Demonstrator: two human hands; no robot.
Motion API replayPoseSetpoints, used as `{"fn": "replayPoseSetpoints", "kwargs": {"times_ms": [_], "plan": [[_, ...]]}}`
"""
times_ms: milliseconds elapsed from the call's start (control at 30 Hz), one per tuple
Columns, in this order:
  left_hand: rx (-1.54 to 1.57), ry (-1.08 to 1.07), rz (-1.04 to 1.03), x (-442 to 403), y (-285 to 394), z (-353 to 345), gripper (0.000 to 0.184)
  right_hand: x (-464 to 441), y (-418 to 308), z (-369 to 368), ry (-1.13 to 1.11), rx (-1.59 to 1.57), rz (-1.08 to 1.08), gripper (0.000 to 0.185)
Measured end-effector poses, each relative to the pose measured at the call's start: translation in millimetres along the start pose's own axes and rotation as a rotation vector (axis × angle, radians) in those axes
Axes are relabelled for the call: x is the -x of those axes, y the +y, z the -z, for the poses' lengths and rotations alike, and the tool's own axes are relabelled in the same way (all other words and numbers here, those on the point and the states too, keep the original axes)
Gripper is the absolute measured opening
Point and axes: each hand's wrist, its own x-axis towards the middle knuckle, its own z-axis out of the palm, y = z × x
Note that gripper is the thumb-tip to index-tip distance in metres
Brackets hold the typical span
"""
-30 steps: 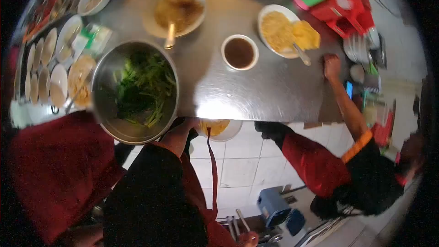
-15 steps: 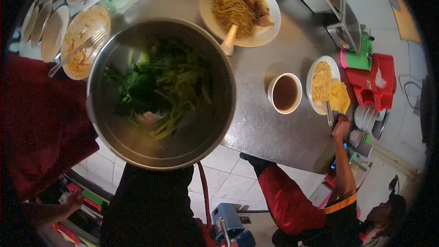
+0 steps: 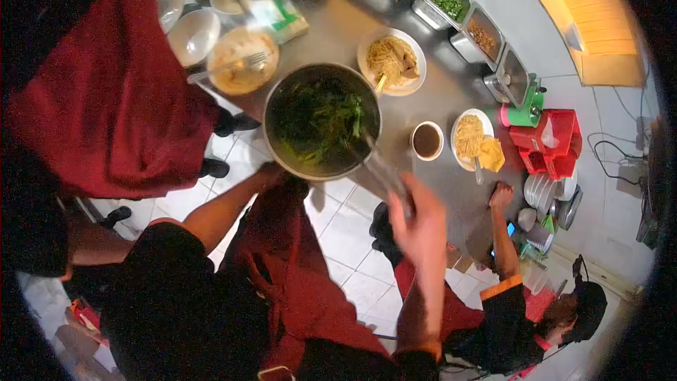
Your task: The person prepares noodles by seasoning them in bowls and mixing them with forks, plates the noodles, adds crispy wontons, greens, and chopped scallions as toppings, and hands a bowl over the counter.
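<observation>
Clearly, right hand clamped on tongs; left hand at bowl, grip unclear (packet print blurred).

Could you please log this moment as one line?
right hand: holding metal tongs, far end inside metal pot | left hand: at pot's side, grip unclear | pot contents: leafy greens

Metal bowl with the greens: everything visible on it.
The bowl is round, deep and apparently metal, its opening facing the camera. Leafy greens lie inside. In view it overlaps the counter edge. The left hand is at its lower-left rim; the right hand holds a metal utensil reaching in.
</observation>
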Motion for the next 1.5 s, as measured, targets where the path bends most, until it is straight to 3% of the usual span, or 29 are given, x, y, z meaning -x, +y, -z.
{"fn": "replayPoseSetpoints", "kwargs": {"times_ms": [67,167,367,433,467,500,567,600,700,767,833,900,967,1033,1100,1167,1300,1500], "plan": [[-0.107,0.087,-0.121,-3,0,40,0.035,-51,-24,4,-0.057,0.292,0.111,0.033],[-0.174,0.189,-0.035,79,93,37,0.030,-99,-22,-12,-0.185,0.557,0.293,0.027],[0.251,0.190,-0.336,153,167,-15,0.037,-164,17,-59,-0.224,0.548,0.668,0.009],[0.235,0.204,-0.347,150,176,-21,0.040,-177,10,-36,-0.197,0.308,0.774,0.011],[0.294,0.182,-0.337,151,182,-25,0.040,-179,5,-14,-0.279,0.425,0.699,0.028],[0.354,0.158,-0.328,152,188,-28,0.041,-181,-8,5,-0.275,0.428,0.716,0.028],[0.416,0.104,-0.394,148,187,-32,0.042,-182,-25,32,-0.447,0.392,0.413,0.026],[0.281,0.129,-0.489,149,189,-37,0.043,-184,-26,39,-0.439,0.412,0.348,0.022],[0.244,0.238,-0.319,160,216,-53,0.044,-192,-13,62,-0.448,0.343,0.355,0.020],[0.038,0.325,-0.465,116,189,-34,0.046,-198,-5,77,-0.428,0.230,0.362,0.020],[-0.009,0.358,-0.433,116,201,-31,0.050,-204,2,94,-0.405,0.116,0.366,0.021],[0.075,0.308,-0.299,130,222,-32,0.050,-211,6,115,-0.417,0.078,0.359,0.019],[0.029,0.293,-0.342,116,229,-21,0.048,-221,6,140,-0.412,0.055,0.284,0.020],[0.025,0.329,-0.247,127,259,-27,0.047,-234,8,162,-0.346,0.133,0.195,0.022],[-0.067,0.347,-0.314,103,257,-16,0.047,-256,26,164,-0.259,0.140,0.198,0.022],[-0.354,0.407,-0.461,89,262,-13,0.048,-285,38,162,-0.303,0.383,0.303,0.023],[-0.425,0.451,-0.393,96,289,-30,0.046,-336,73,119,-0.378,0.591,0.321,0.025],[-0.418,0.520,-0.422,93,292,-30,0.043,-363,82,98,-0.485,0.648,0.317,0.023]]}}
